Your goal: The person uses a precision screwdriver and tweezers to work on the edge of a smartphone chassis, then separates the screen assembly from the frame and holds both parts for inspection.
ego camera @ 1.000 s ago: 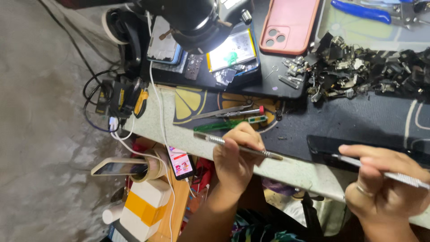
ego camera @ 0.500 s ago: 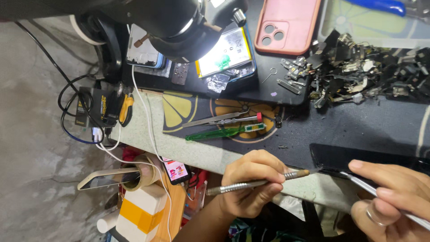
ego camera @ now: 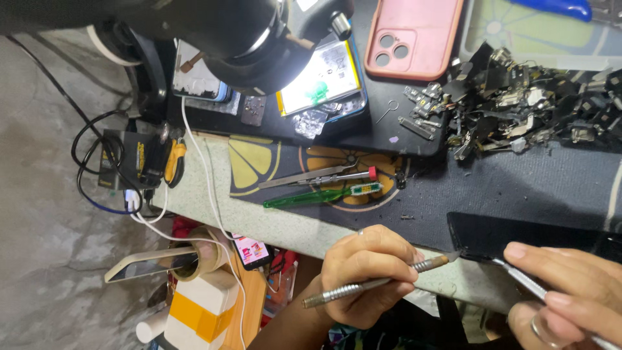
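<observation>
Steel pry tool [ego camera: 372, 283] is pinched in the left hand [ego camera: 366, 275], its tip set at the black phone [ego camera: 518, 234] edge at five o'clock, while tweezers [ego camera: 551, 299] are gripped by the right hand [ego camera: 570, 291].

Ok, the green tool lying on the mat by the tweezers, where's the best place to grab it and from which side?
Probably by the clear green handle, pinched across its width from above. It lies flat on the mat, so only the top and long sides are reachable. The tweezers sit close on the far side, so grip near the pointed end, where the gap looks wider. Avoid the small pale tip section.
</observation>
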